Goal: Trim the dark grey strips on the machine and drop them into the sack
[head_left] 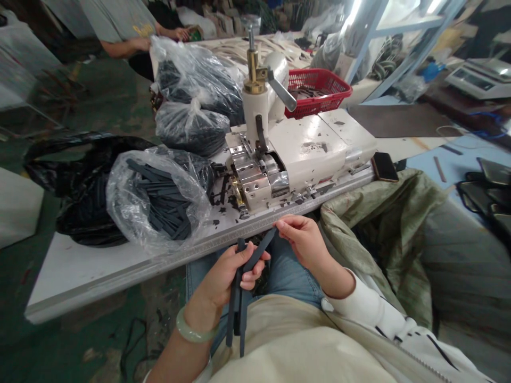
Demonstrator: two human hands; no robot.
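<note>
My left hand (229, 268) is closed around several dark grey strips (235, 308), which hang down over my lap. One strip (259, 251) slants up out of that bunch toward the right, and my right hand (299, 236) pinches its upper end between thumb and fingertips. Both hands are just in front of the table's near edge. Beyond them stands a white machine (323, 143) with a metal head and an upright post, dark scraps scattered around its base. Left of it, a clear plastic bag (120, 197) lies open, full of similar dark strips.
A black plastic bag (80, 154) sits at far left. Filled clear bags (191, 127) stand behind. A red basket (319, 93) is behind the machine, and a phone (384, 166) lies at its right end. Green-grey cloth (383, 207) drapes at right. Another person (120, 32) works across the table.
</note>
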